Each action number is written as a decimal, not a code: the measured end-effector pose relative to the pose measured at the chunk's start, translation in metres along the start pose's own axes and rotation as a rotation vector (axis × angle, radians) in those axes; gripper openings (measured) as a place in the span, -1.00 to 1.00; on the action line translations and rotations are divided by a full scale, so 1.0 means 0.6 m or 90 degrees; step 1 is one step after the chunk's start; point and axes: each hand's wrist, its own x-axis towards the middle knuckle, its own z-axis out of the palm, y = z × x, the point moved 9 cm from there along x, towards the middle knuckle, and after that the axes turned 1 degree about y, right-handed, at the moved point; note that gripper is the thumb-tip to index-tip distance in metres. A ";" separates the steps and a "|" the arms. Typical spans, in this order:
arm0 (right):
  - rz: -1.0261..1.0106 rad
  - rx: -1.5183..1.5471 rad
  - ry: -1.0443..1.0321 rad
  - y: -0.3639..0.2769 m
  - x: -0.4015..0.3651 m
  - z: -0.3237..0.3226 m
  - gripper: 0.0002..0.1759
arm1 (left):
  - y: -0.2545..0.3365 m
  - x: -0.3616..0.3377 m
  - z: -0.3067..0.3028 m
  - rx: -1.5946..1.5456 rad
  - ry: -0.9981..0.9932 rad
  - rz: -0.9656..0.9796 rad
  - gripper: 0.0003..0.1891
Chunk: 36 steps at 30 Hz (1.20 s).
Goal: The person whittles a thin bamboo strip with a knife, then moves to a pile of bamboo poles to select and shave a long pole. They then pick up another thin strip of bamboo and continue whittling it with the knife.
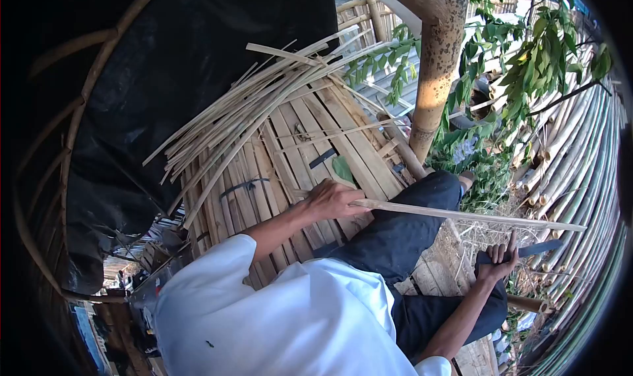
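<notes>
My left hand (333, 201) grips one end of a long thin bamboo strip (461, 215), which reaches out to the right across my dark-trousered knee. My right hand (498, 260) is lower right, past the knee, closed around the handle of a knife whose dark blade (542, 247) points right, just below the strip's far end. I sit on a slatted bamboo platform (290, 158). A loose bundle of split bamboo strips (264, 106) lies fanned across the platform beyond my left hand.
A thick mottled bamboo post (436, 73) stands beyond my knee. Long bamboo poles (583, 165) are stacked along the right. Black sheeting (132, 112) on a curved bamboo frame fills the left. Leafy branches (527, 53) hang at top right.
</notes>
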 end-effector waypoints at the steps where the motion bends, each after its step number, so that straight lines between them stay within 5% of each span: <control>1: -0.002 0.004 -0.010 -0.005 -0.001 0.005 -0.32 | -0.014 -0.017 -0.015 -0.001 0.012 -0.012 -0.73; 9: -0.017 -0.012 0.033 0.001 0.009 0.043 -0.42 | -0.116 -0.139 -0.116 0.075 0.072 -0.047 -0.78; 11: -0.003 -0.026 0.098 0.016 0.009 0.057 -0.50 | -0.132 -0.167 -0.157 0.086 0.200 -0.023 -0.78; 25: 0.067 0.008 0.064 0.125 0.063 0.148 -0.74 | -0.249 -0.404 -0.334 0.171 0.299 -0.153 -0.75; 26: 0.109 0.052 -0.019 0.140 0.043 0.200 -0.73 | -0.255 -0.417 -0.343 0.180 0.308 -0.138 -0.75; 29: 0.107 -0.056 0.013 0.167 0.031 0.242 -0.52 | -0.281 -0.451 -0.376 0.214 0.311 -0.172 -0.74; 32: 0.126 -0.045 -0.016 0.204 0.015 0.279 -0.58 | -0.299 -0.472 -0.437 0.373 0.427 -0.285 -0.68; 34: 0.114 -0.035 -0.019 0.242 -0.009 0.301 -0.63 | -0.300 -0.498 -0.472 0.448 0.634 -0.513 -0.43; 35: 0.100 -0.019 0.022 0.263 -0.019 0.300 -0.65 | -0.302 -0.489 -0.459 0.452 0.636 -0.520 -0.43; 36: 0.108 -0.032 0.036 0.287 -0.040 0.313 -0.65 | -0.313 -0.509 -0.443 0.322 0.770 -0.559 -0.28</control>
